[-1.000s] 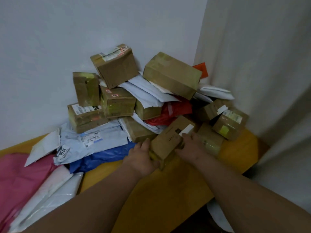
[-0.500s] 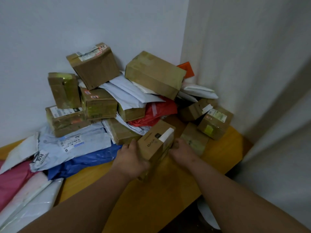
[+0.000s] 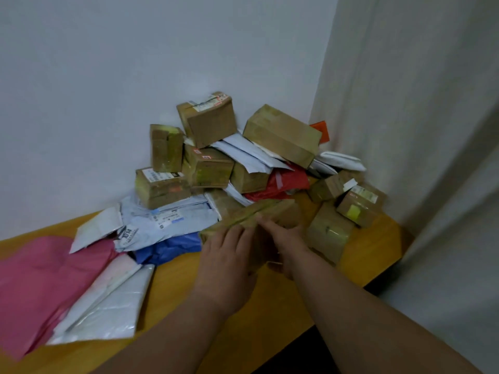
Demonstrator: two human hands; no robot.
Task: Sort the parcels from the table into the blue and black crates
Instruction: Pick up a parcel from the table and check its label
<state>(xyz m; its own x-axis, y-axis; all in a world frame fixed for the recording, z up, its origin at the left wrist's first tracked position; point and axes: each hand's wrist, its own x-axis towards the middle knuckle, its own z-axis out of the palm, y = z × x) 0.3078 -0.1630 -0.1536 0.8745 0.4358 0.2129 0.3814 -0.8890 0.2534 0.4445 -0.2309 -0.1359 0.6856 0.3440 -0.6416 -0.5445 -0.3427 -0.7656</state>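
Plain white wall (image 3: 108, 90) at the back, meeting a pale cream curtain (image 3: 405, 103) that hangs in folds down the right side. Below, a yellow-orange wooden bench (image 3: 172, 292), corner pushed into the room's corner, front edge cutting off at lower right. Heaped in that corner, a pile of parcels: long brown cardboard box (image 3: 282, 134) tilted on top at right, taped brown cardboard box with a white label (image 3: 208, 118) leaning against the wall, small upright brown box (image 3: 166, 148) beside it, more brown boxes stacked below. Spread flat at left, a large pink plastic mailer (image 3: 40, 282), touching a white plastic mailer (image 3: 105, 306) and a blue plastic mailer (image 3: 170, 247), with a pale grey labelled mailer (image 3: 164, 220) on top of the blue one. Red plastic mailer (image 3: 283, 182) wedged mid-pile under white envelopes. Small brown box with a yellow sticker (image 3: 359, 205) near the right edge.

At the front of the pile, a blurred brown cardboard parcel (image 3: 259, 211), lifted just above the bench and held between both hands. Left hand (image 3: 229, 252) flat against its near left side, fingers fairly straight. Right hand (image 3: 286, 238) on its right side, fingers reaching over the top; grip blurred, cannot tell how tightly curled
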